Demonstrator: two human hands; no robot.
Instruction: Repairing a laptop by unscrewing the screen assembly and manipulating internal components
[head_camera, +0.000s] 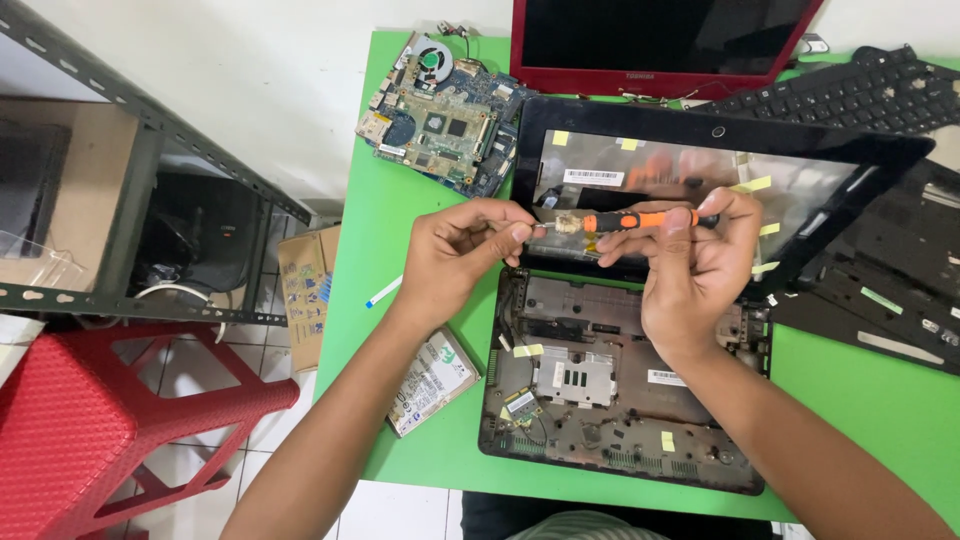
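Screwdriver (640, 219) with the orange and black handle lies level in the air between our 2 hands, just above the near edge of the black screen frame (720, 150) and the stripped laptop base (620, 380) on the green bench (400, 200). Our right hand (690, 270) is closed around the handle, thumb and fingers wrapped over the orange grip, while our left hand (460, 255) pinches the metal tip end between thumb and forefinger; whether a small bit or screw sits in that pinch we cannot tell, as the fingertips cover it. To do this well, we judge that we should keep the shaft level and steady with the right hand and let only the left fingertips work at the tip, so that nothing small drops into the open base below. Holding it over the bare bench rather than over the base would make a dropped part easier to find. Near us lie a circuit board with a fan (445, 110), a hard drive (432, 380) at the bench edge, a loose keyboard (850, 95) and a red laptop lid (660, 45); we should keep our elbows off them.
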